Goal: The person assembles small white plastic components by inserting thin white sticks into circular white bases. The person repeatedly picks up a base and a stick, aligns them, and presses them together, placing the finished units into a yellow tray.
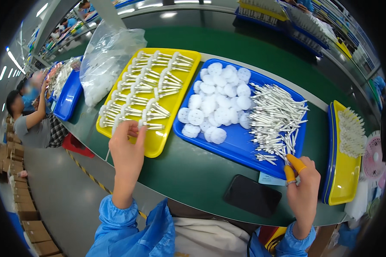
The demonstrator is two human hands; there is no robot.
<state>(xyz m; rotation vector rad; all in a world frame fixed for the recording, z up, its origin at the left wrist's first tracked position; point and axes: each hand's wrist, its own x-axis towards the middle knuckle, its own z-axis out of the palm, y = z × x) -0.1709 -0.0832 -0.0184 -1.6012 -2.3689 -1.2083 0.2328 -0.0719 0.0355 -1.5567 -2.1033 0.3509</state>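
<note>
Factory hall w/ a long dark-green bench (pixel 188 171); other workers seated at far left, cardboard boxes stacked along the floor edge; left hand (pixel 126 150) at near edge of yellow tray (pixel 158 143), fingers closed on a finished piece, white disc w/ thin rods, at the end of the rows of assembled pieces (pixel 148 88); right hand (pixel 302 188) wears orange finger cots (pixel 294 165), thumb and forefinger pinched together at the near edge of the white rod pile (pixel 274 120) in the blue tray (pixel 240 147); cannot tell if a rod is actually held; white round discs (pixel 216 100) heaped in left half of same tray

Risks, as judged: rods lie loose and crossed, a pinch could drag neighbours over the tray lip; piece in left hand sits close to tray edge, could tip onto bench; rows are tight, placing may disturb adjacent pieces

Surroundings: black phone (pixel 252 196) flat on bench just below blue tray, near right wrist; clear plastic bag (pixel 105 60) of white parts left of yellow tray; second yellow tray (pixel 345 158) w/ more pieces at right; pink fan (pixel 373 156) beyond it
</note>
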